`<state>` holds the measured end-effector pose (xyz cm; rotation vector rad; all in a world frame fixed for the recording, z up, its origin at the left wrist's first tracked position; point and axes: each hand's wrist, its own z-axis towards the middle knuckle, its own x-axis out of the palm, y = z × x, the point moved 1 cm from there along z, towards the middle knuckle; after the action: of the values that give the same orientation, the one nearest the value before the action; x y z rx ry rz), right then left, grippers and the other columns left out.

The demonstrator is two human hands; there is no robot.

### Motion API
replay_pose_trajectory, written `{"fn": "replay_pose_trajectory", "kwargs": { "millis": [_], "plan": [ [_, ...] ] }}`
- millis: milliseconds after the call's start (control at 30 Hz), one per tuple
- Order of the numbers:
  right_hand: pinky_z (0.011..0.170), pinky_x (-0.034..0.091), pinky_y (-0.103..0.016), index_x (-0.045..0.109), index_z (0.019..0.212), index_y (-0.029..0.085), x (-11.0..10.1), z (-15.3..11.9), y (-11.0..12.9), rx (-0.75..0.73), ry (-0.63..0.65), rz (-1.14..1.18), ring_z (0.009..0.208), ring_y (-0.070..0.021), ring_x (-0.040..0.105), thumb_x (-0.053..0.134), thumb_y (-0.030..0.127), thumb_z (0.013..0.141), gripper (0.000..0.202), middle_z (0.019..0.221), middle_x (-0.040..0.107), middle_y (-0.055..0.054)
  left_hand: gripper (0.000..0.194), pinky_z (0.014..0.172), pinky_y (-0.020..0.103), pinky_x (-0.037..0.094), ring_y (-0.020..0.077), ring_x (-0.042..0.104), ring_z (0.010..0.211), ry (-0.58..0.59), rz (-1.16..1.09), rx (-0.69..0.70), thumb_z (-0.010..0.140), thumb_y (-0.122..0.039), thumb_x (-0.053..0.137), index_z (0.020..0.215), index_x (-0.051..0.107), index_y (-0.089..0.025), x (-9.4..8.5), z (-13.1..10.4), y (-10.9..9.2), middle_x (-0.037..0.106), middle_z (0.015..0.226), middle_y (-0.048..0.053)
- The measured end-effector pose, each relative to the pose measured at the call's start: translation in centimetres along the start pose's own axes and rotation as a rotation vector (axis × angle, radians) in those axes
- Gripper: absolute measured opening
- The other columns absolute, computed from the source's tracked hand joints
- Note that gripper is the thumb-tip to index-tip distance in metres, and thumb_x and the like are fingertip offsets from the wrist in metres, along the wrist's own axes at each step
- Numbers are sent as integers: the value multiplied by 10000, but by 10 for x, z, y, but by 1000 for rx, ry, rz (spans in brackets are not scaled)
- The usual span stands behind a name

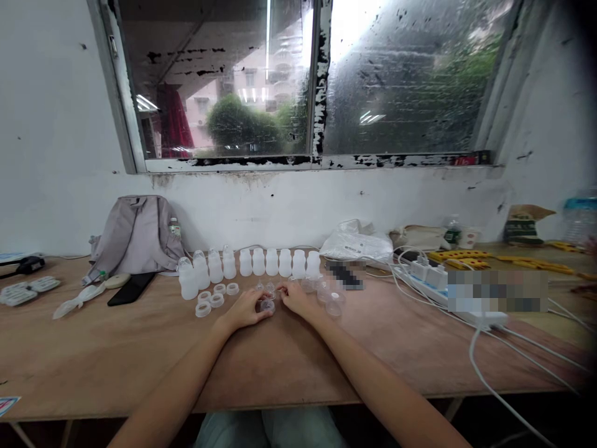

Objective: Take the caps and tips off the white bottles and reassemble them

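Hazards of crowding around two working hands

The left hand [246, 307] grasps a clear domed piece [267, 306] between thumb and fingers, low over the table [261, 367]. The right hand [296, 296] is curled inward; its fingertips are near small clear teat-like pieces [271, 289], but whether they grip one cannot be told. These pieces lie between the hands and slightly beyond them. Loose white rings [203, 309] lie left of the left hand; clear covers [333, 307] cluster just right of the right hand.

Probable faults: a forward reach by either hand could topple the closely spaced row of white bottles [272, 262] beyond, one striking the next. A sideways sweep of the right forearm could scatter the covers. The grasped piece, if smooth, may slip under a light pinch. Transparent parts, faint against one another, could be confused or overlooked.
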<state>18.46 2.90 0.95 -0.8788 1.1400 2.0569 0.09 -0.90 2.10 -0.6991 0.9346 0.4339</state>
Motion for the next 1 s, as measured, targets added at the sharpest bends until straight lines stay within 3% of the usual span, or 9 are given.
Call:
{"fn": "replay_pose_trajectory", "kwargs": {
  "millis": [133, 300, 433, 533, 667, 833, 1000],
  "plan": [
    [721, 415, -238, 632, 934, 129, -1, 0, 1, -16, 0, -13, 773, -159, 591, 433, 59, 713, 305, 842, 666, -75, 416, 789, 316, 384, 203, 512, 891, -7, 33, 8, 720, -480, 550, 1056, 550, -234, 0, 1, -2, 581, 938, 44],
    [710, 417, -249, 631, 906, 133, 0, -2, 2, -47, 1, 15, 751, -163, 584, 434, 33, 675, 320, 812, 658, -73, 280, 775, 290, 378, 184, 519, 854, -124, -33, 23, 792, -428, 472, 919, 592, -210, 1, 2, -5, 606, 888, 35],
    [655, 425, -229, 584, 935, 132, -2, -6, 13, -163, 32, 167, 689, -134, 551, 450, -17, 587, 402, 799, 627, -46, 223, 625, 248, 387, 143, 527, 643, -254, -181, -93, 832, -335, 408, 801, 563, -178, 5, 7, 1, 595, 692, 11],
    [624, 426, -227, 542, 943, 159, -4, -11, 28, -223, 35, 313, 665, -117, 532, 499, 44, 622, 344, 837, 604, -30, 203, 589, 236, 391, 133, 529, 606, -344, -351, -166, 822, -329, 409, 808, 531, -167, 7, 10, 7, 582, 669, 4],
    [615, 414, -243, 535, 844, 173, -4, -14, 43, -199, -42, 394, 654, -119, 522, 514, 190, 707, 139, 777, 594, -18, 231, 580, 235, 418, 136, 548, 625, -319, -571, -206, 788, -375, 454, 790, 526, -156, 12, 13, 10, 587, 695, 14],
    [572, 374, -240, 507, 753, 170, -2, -10, 38, -90, -178, 372, 582, -118, 484, 490, 183, 691, 66, 627, 526, 18, 317, 508, 233, 425, 122, 526, 536, -378, -692, -326, 809, -436, 397, 947, 501, -171, 15, 12, 4, 551, 648, -13],
    [538, 330, -222, 483, 719, 179, -2, -8, 29, -3, -204, 339, 560, -113, 444, 484, 170, 651, 68, 586, 458, 44, 236, 533, 212, 418, 128, 527, 652, -286, -687, -237, 786, -371, 445, 873, 536, -171, 12, 10, -8, 557, 725, 3]
  ]
}}
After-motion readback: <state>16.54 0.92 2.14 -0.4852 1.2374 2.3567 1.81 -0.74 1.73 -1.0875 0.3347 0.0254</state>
